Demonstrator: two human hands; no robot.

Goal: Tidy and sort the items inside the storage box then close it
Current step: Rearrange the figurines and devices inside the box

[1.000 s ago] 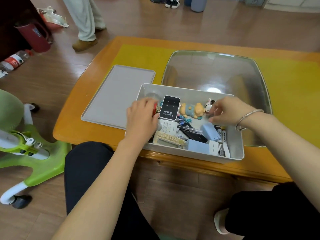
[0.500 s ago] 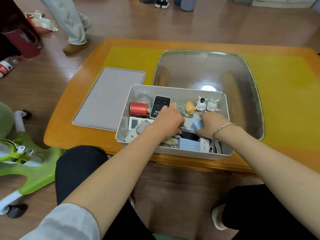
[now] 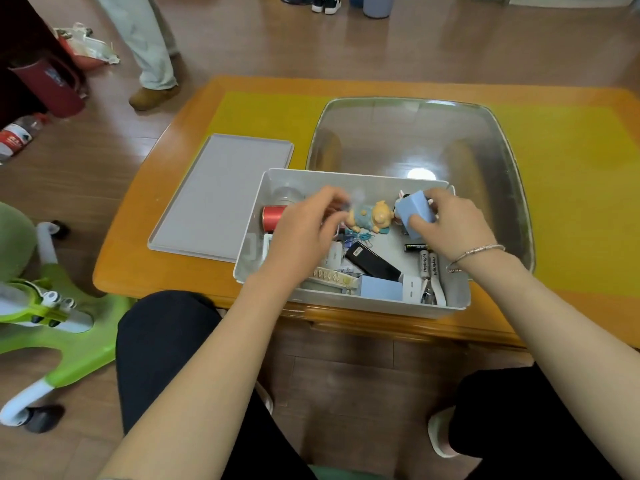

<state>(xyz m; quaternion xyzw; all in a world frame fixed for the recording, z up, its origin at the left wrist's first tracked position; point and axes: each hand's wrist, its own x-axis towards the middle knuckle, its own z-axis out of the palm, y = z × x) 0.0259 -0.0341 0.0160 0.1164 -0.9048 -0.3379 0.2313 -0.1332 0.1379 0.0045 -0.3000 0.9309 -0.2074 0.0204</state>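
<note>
Head camera, looking down past two bare forearms at a low orange wooden table (image 3: 166,216) with a yellow mat on top.

An open, pale grey rectangular plastic storage box (image 3: 349,304) sits at the near edge of the table, directly in front of the seated person. Its flat grey rectangular lid (image 3: 221,195) lies on the table just to the left of the box, touching or nearly touching its side. Behind the box is a large, shallow clear glass tray (image 3: 485,133).

The right hand (image 3: 453,226), with a thin silver bracelet (image 3: 474,254) at the wrist, is over the far right part of the box and grips a small light blue box (image 3: 414,213), fingers curled round it, lifted above the other contents. The left hand (image 3: 304,233) is over the middle left of the box with fingers bent and thumb near the fingertips; it is blurred, and whether it pinches anything cannot be told.

Inside the box, a red cylinder (image 3: 272,216) lies on its side at the far left. A yellow and blue toy figure (image 3: 372,216) lies between the two hands. A flat black rectangular device (image 3: 372,261) lies tilted on the floor of the box, and white batteries (image 3: 429,265) lie near the right wall. A second light blue box (image 3: 381,289) rests against the near wall.

On the floor to the left is a green and white plastic stand (image 3: 52,327). Another person's legs (image 3: 145,39) stand beyond the table.
</note>
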